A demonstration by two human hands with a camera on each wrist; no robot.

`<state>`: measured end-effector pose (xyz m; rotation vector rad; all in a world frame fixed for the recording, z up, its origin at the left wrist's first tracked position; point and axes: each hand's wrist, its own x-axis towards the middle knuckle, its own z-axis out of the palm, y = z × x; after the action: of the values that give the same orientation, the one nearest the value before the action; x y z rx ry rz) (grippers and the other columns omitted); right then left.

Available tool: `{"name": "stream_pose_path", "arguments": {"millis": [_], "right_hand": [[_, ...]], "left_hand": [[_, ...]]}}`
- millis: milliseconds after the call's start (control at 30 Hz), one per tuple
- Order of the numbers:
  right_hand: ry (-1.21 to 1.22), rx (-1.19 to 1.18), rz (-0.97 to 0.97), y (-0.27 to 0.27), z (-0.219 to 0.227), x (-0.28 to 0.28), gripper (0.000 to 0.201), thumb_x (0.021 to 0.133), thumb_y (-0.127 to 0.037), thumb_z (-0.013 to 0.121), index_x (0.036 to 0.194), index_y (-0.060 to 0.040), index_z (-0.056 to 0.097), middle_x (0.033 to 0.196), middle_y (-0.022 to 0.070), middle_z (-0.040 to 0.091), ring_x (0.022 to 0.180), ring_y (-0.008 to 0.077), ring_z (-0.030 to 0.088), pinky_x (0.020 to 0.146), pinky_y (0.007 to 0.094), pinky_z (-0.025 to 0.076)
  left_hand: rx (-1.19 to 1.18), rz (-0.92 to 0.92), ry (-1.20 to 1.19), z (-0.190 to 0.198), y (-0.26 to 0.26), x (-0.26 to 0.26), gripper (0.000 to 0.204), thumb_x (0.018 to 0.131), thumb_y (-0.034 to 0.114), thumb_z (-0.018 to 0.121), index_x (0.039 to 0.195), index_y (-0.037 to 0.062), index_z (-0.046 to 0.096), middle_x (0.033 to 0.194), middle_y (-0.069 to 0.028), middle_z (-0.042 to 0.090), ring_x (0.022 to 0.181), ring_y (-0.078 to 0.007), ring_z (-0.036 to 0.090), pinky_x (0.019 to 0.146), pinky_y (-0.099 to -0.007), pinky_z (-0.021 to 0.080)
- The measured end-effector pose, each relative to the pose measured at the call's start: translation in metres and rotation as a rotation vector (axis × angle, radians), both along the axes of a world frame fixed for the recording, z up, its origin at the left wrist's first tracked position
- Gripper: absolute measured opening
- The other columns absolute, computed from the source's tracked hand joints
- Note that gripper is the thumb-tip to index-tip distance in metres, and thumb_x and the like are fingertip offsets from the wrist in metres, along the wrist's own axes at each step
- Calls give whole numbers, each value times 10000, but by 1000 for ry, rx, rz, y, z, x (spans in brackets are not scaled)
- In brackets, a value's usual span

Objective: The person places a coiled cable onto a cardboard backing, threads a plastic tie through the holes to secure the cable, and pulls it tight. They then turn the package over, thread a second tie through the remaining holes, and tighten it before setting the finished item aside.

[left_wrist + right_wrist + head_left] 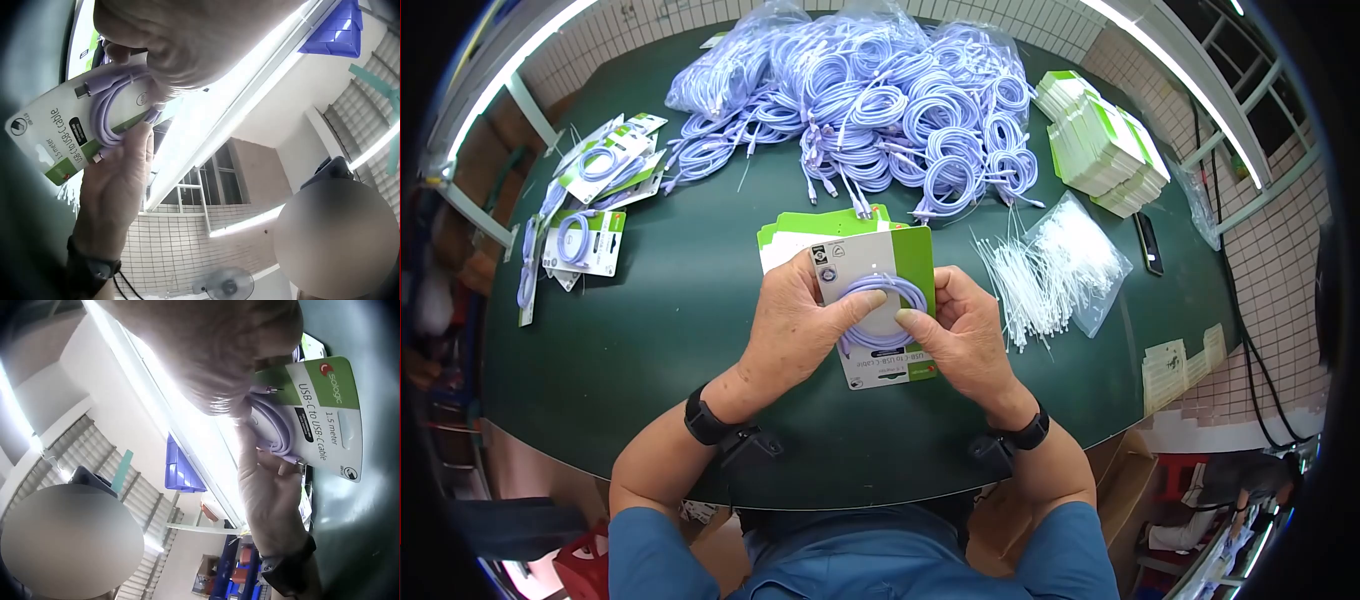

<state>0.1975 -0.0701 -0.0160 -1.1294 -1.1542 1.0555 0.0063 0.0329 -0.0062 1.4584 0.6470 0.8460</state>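
Note:
Both hands hold a green and white printed card (915,250) over the front middle of the table, with a coiled lilac cable (912,290) lying against it. The left hand (785,325) grips the card's left edge, its thumb pressing on the coil. From the other side, the right hand (967,340) holds the card's right edge, thumb on the coil near the other thumb. Both cable plugs show beside the coil in the left wrist view, where the card (47,128) reads "USB-C to USB-C cable". Behind the held card lie more green cards (830,222).
Many coiled lilac cables (870,110), some in clear bags, are heaped at the back. Carded cables (600,160) lie at the left. At the right are stacked cards (1105,150), white ties (1025,290) on a clear bag, and a phone (1148,243).

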Motion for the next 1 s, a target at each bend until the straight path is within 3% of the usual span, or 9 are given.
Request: {"name": "stream_pose_path", "arguments": {"millis": [100, 200, 367, 467, 533, 667, 733, 900, 1000], "right_hand": [[-25, -18, 24, 0, -3, 1, 305, 1010, -61, 742, 1258, 29, 590, 1158, 92, 717, 1034, 108, 687, 941, 276, 571], [-272, -106, -58, -2, -9, -2, 293, 1014, -51, 727, 1258, 39, 591, 1139, 84, 716, 1044, 102, 681, 896, 270, 576], [-356, -84, -91, -1, -8, -11, 302, 1018, -34, 706, 1282, 40, 580, 1161, 99, 707, 1019, 98, 681, 844, 273, 585], [-247, 212, -295, 2, -6, -26, 370, 1007, -11, 696, 1348, 34, 561, 1199, 140, 695, 1015, 133, 696, 812, 284, 595], [-280, 261, -333, 3, -8, -24, 402, 1000, -6, 701, 1371, 34, 550, 1204, 151, 693, 1021, 148, 701, 822, 293, 594], [-454, 376, -421, 5, -5, -17, 478, 983, 1, 717, 1422, 34, 530, 1205, 180, 690, 1037, 200, 716, 846, 325, 593], [-660, 401, -429, 5, -3, -17, 502, 973, -6, 731, 1432, 37, 531, 1186, 194, 694, 1045, 245, 726, 856, 352, 591], [-738, 390, -410, 2, -9, -21, 440, 971, -30, 745, 1372, 33, 575, 1167, 197, 696, 1001, 287, 733, 856, 380, 586], [-708, 373, -426, 1, -12, -23, 378, 971, -43, 750, 1315, 24, 609, 1158, 198, 698, 979, 321, 731, 843, 386, 584]], "left_hand": [[85, 5, 60, 2, -2, -1, 310, 941, 122, 799, 1156, -65, 678, 1050, -131, 785, 927, -162, 749, 810, -319, 612], [123, 34, 123, -3, -2, -1, 311, 955, 150, 791, 1140, -70, 673, 1013, -150, 785, 901, -181, 755, 792, -331, 611], [194, 106, 151, -21, -5, 4, 332, 965, 189, 785, 1123, -76, 663, 963, -191, 778, 861, -228, 765, 756, -359, 603], [274, 109, 222, -17, -10, 5, 343, 946, 181, 802, 1122, -74, 657, 960, -197, 777, 861, -244, 766, 755, -368, 601], [316, 103, 261, -14, -13, 6, 349, 936, 178, 810, 1122, -74, 655, 959, -200, 776, 861, -252, 767, 755, -372, 599], [374, 119, 199, -5, -16, 8, 429, 897, 147, 830, 1224, -63, 650, 1014, -190, 774, 857, -255, 766, 756, -370, 600], [379, 185, 217, -2, -15, 8, 518, 888, 38, 800, 1351, -68, 593, 1147, -175, 739, 992, -210, 747, 825, -326, 618], [279, 93, 149, 6, -9, 5, 683, 874, -57, 785, 1495, -62, 500, 1288, -167, 679, 1115, -199, 721, 904, -313, 624], [255, 77, 136, -5, -9, 4, 665, 880, -63, 782, 1487, -53, 511, 1273, -161, 684, 1113, -201, 721, 917, -316, 622]]}}
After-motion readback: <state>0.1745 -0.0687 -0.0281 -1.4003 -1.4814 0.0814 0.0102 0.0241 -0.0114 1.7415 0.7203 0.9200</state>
